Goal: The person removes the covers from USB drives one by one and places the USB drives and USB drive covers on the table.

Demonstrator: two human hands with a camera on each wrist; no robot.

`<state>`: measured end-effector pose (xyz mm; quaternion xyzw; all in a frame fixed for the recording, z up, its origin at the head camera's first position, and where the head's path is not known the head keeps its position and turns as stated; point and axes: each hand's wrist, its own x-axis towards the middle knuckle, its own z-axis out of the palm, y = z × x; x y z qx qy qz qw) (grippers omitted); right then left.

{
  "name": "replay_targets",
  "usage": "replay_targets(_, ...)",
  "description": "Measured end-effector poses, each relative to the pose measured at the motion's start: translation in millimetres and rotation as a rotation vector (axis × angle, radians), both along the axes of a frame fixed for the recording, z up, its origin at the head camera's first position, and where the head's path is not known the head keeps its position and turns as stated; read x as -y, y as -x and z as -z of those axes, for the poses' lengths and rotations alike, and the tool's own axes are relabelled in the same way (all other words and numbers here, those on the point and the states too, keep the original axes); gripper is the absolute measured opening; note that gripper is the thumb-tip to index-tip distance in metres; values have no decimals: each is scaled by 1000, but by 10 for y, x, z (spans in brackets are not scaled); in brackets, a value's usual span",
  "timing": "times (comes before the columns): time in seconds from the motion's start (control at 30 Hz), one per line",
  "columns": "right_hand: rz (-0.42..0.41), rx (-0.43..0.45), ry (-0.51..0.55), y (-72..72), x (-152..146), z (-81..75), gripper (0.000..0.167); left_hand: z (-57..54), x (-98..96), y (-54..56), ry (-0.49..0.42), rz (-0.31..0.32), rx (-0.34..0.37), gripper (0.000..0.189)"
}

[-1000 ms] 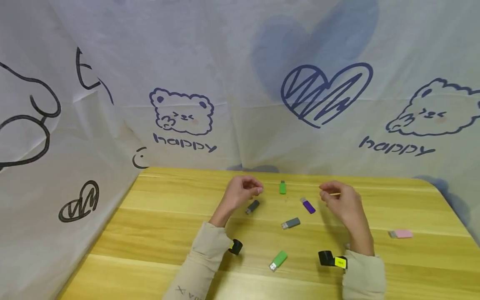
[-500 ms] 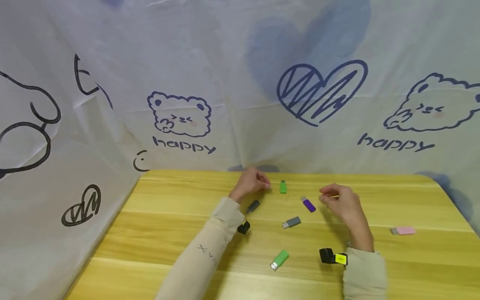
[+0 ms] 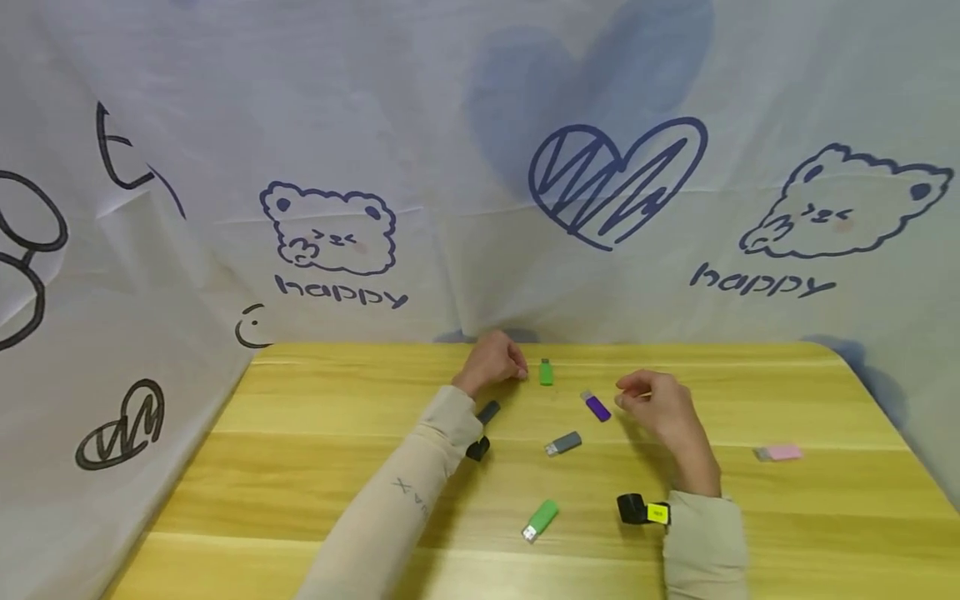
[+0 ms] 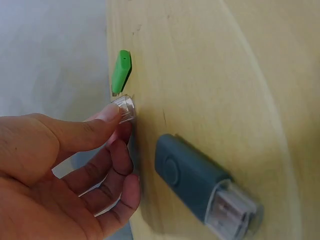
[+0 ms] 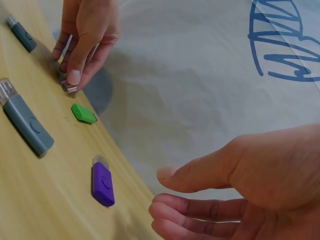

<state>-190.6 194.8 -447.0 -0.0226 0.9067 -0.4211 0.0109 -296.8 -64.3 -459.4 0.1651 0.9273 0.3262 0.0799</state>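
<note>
Between thumb and finger my left hand [image 3: 495, 364] pinches a small clear plastic cap [image 4: 126, 108], close to the tabletop at the far edge. Just right of it lies a green USB stick [image 3: 546, 372] whose plug end has no cap on it. A dark grey USB stick [image 4: 192, 175] with a clear cap rests near the left wrist. My right hand [image 3: 663, 408] hovers over the table with fingers loosely bent and nothing in them. Nearest to it is a purple USB stick [image 5: 103, 182], capped.
A grey USB stick [image 3: 563, 443] lies mid-table, with a second green USB stick [image 3: 541, 521] in front. A pink USB stick [image 3: 780, 452] is off to the right. Behind the wooden table [image 3: 315, 433] hangs a printed white cloth [image 3: 420, 108].
My left hand has moved away toward the table's far edge, close to the green USB stick. The right hand stays nearly in place. The head view has turned slightly right.
</note>
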Motion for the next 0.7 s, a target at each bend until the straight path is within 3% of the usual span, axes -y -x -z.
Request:
replay_targets(0.27, 17, 33, -10, -3, 24, -14, 24, 31, -14, 4, -5, -32, 3, 5)
replay_targets(0.47, 3, 31, -13, 2, 85, -25, 24, 21, 73, -28, -95, -10, 2, 9)
replay_targets(0.7, 11, 8, -38, -3, 151, -12, 24, -27, 246, -250, -260, -28, -27, 15)
